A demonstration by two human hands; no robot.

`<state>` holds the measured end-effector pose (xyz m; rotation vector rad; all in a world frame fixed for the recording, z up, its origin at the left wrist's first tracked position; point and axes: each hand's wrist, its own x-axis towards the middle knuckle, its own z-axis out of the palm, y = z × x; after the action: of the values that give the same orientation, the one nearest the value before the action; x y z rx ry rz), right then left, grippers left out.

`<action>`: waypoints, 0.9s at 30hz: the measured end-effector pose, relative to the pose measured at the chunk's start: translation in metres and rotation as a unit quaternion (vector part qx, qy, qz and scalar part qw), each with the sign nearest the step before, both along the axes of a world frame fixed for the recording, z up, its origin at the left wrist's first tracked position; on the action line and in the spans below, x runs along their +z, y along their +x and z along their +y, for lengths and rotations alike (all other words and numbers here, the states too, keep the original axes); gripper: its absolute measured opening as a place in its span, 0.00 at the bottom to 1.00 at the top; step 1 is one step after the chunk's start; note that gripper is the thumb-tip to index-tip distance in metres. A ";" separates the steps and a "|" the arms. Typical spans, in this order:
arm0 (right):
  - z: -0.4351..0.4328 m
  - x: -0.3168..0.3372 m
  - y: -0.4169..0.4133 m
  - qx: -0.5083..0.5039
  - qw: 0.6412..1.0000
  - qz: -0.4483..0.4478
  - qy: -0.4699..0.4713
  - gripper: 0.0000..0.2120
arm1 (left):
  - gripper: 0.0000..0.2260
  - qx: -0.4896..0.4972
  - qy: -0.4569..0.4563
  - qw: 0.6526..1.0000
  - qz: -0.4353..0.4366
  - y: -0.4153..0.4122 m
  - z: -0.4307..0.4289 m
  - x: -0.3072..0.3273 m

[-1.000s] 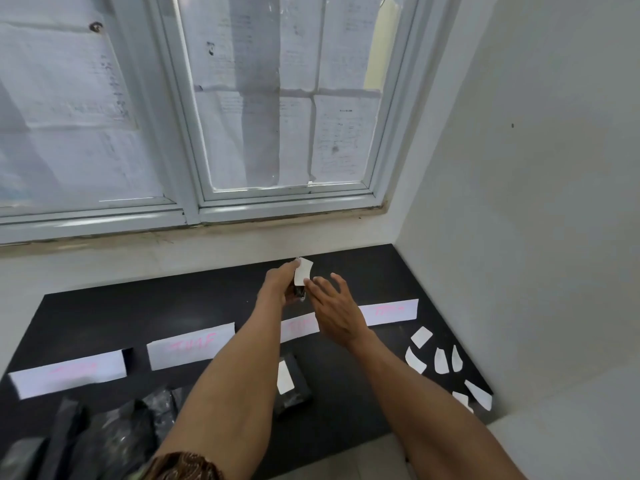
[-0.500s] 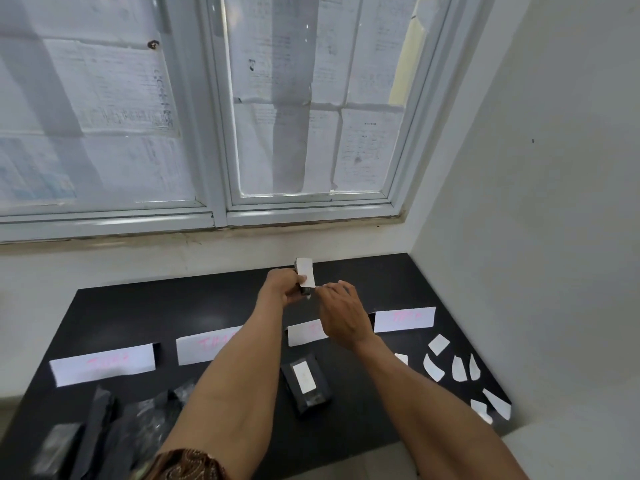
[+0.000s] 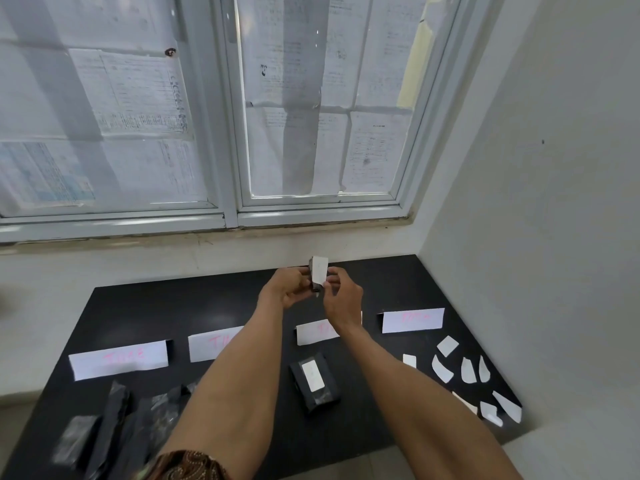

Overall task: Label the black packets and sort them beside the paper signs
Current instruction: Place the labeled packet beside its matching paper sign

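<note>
Raised above the black table (image 3: 194,306), my left hand (image 3: 289,287) grips a small black packet (image 3: 313,285), mostly hidden by my fingers. My right hand (image 3: 341,299) pinches the white label (image 3: 319,270) that stands against the packet's front. A labelled black packet (image 3: 315,381) lies on the table below the third paper sign (image 3: 315,332). Three more paper signs (image 3: 119,358) (image 3: 211,346) (image 3: 412,319) with pink writing lie in the same row. Several unlabelled black packets (image 3: 114,420) are heaped at the front left.
Several loose white labels (image 3: 465,372) are scattered on the table's right side, near its edge. A white wall (image 3: 540,202) closes the right side, and a paper-covered window (image 3: 311,116) rises behind the table.
My right hand has closed its fingers onto the label on the held packet. Both hands stayed raised over the table while the view shifted left.
</note>
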<state>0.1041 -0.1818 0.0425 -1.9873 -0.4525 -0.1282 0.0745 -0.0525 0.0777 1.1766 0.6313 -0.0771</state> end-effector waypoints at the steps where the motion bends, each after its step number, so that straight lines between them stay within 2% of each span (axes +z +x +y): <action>1: 0.000 0.000 -0.001 -0.003 1.000 -0.008 0.003 0.12 | 0.18 0.003 -0.012 1.000 -0.002 -0.001 0.000 0.001; 4: 0.001 0.000 -0.001 -0.008 1.000 -0.023 0.008 0.11 | 0.14 0.013 -0.037 0.999 -0.007 -0.002 -0.003 0.004; 9: 0.003 -0.001 -0.002 -0.023 0.999 -0.031 -0.001 0.10 | 0.19 0.025 -0.018 0.999 -0.019 0.002 -0.005 0.000; 16: 0.001 -0.006 -0.002 -0.017 1.000 -0.020 -0.003 0.11 | 0.20 0.036 -0.042 0.998 -0.020 0.001 -0.009 0.002; 19: 0.001 -0.006 -0.002 -0.018 0.999 0.016 0.028 0.12 | 0.17 0.035 -0.033 0.999 -0.017 -0.001 -0.009 0.003; 24: 0.005 -0.003 -0.004 -0.022 0.991 0.097 0.090 0.21 | 0.16 0.026 -0.027 0.999 -0.023 -0.003 -0.006 0.003; 27: 0.007 0.000 -0.003 -0.033 0.982 0.132 0.129 0.23 | 0.17 0.007 -0.027 0.999 -0.032 -0.006 -0.001 0.004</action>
<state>0.1009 -0.1753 0.0422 -1.7334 -0.1881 0.0354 0.0685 -0.0532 0.0819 1.1175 0.5776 -0.0435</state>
